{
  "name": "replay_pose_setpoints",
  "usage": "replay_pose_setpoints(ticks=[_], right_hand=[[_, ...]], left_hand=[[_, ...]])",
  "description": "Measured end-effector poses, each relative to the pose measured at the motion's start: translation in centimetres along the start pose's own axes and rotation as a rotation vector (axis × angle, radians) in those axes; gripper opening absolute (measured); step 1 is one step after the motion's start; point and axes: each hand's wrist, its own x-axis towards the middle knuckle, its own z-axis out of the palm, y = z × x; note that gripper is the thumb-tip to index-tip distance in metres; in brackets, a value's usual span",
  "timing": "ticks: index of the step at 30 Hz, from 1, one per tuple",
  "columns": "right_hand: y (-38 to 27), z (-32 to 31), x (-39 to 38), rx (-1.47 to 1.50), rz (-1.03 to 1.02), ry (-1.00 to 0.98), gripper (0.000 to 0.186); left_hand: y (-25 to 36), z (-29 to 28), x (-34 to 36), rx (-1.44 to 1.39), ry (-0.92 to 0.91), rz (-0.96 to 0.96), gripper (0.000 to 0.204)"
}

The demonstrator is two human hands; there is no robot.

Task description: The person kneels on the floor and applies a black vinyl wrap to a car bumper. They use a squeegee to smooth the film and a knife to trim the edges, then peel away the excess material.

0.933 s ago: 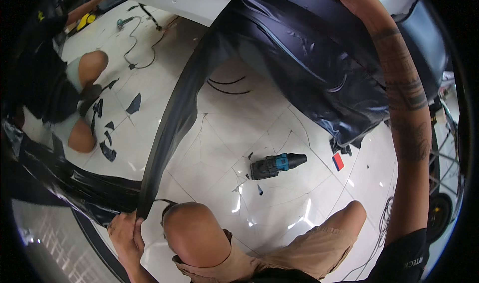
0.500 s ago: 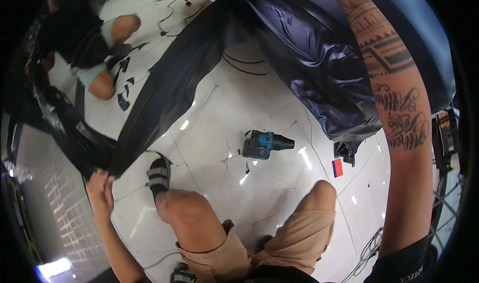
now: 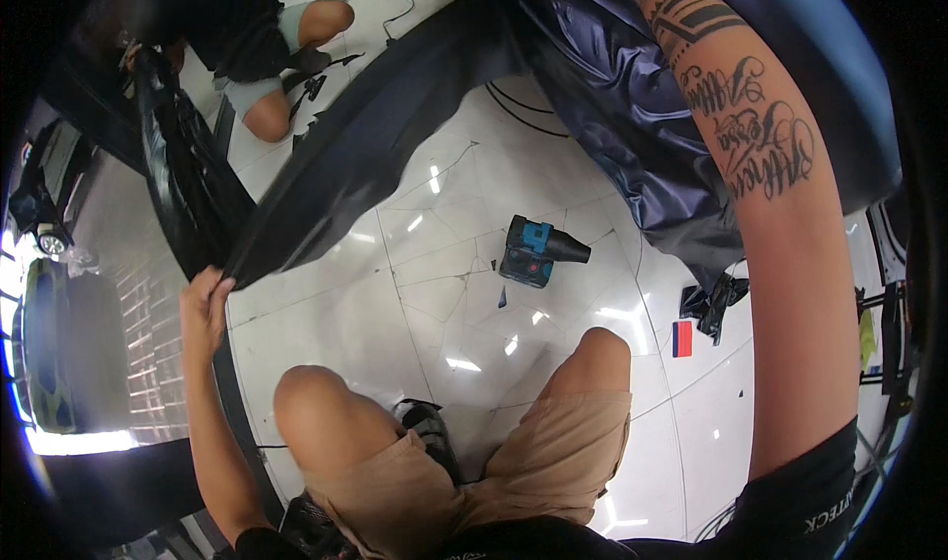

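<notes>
My left hand (image 3: 205,308) is closed on the edge of a large sheet of dark vinyl film (image 3: 365,145), pinching it at the left. From there the film stretches up and away to the top centre, then hangs in shiny, wrinkled folds (image 3: 632,96) at the right against a smooth dark blue curved panel (image 3: 839,96). My tattooed right forearm (image 3: 790,264) reaches up across that panel. The right hand itself lies beyond the upper edge, so its fingers are hidden.
On the white tiled floor lie a blue-and-black cordless blower (image 3: 538,252), a red-and-blue squeegee card (image 3: 682,339) and crumpled black film scraps (image 3: 716,308). Another person (image 3: 247,37) crouches at the upper left, near a glossy black film strip (image 3: 183,155). A reflective panel (image 3: 109,333) stands at left.
My left hand has moved up slightly, still gripping the film, which looks tauter. My view has shifted left, and my left leg has drawn in. My right forearm reaches further up.
</notes>
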Motion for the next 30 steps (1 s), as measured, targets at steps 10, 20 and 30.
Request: replay_pose_setpoints(ticks=[10, 20, 30], right_hand=[[3.3, 1.3, 1.0, 0.286, -0.170, 0.092, 0.029], [-12.4, -5.1, -19.1, 0.163, -0.335, -0.186, 0.031], [-6.8, -10.4, -22.3, -0.081, -0.244, -0.345, 0.057]], left_hand=[[-2.8, -2.6, -1.5, -0.064, -0.016, 0.096, 0.010], [-12.5, -4.8, -4.8, -0.059, 0.072, 0.072, 0.014], [-18.1, -7.5, -7.0, 0.035, 0.107, 0.043, 0.013]])
